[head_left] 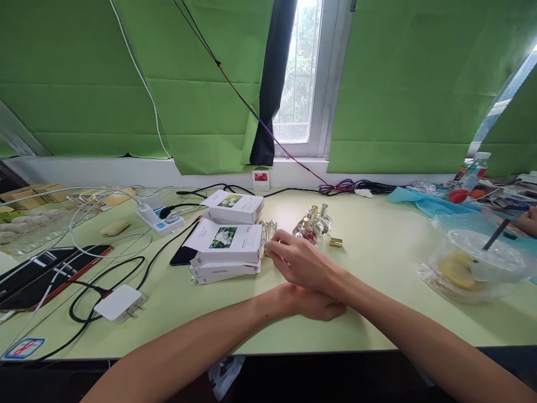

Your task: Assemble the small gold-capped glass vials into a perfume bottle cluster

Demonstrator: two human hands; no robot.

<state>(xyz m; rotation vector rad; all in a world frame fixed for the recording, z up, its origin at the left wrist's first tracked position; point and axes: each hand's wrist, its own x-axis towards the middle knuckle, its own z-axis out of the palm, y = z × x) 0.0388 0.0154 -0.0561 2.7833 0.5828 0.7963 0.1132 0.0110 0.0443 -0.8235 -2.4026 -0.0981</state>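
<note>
My right hand point(297, 258) crosses over my left wrist, its fingers bent together at small slim glass bottles point(271, 228) and pinching one at its lower end. My left hand point(321, 305) lies on the table beneath the right wrist, fingers curled in; its palm is hidden. White boxes with flower pictures point(241, 242) are stacked just left of the right fingertips. Behind the hands stand several round glass bottles with gold or silver tops point(324, 221), one with dark red contents point(306, 232). A small gold cap point(335, 242) lies to their right.
Dark phone point(184, 252) partly under the boxes; power strip point(159, 218), white charger point(119, 302) and cables at left. A bagged cup with a straw point(474, 260), blue sheet point(432, 202) and bottle point(472, 173) are at right. Another person's hand point(527, 221) shows at the right edge.
</note>
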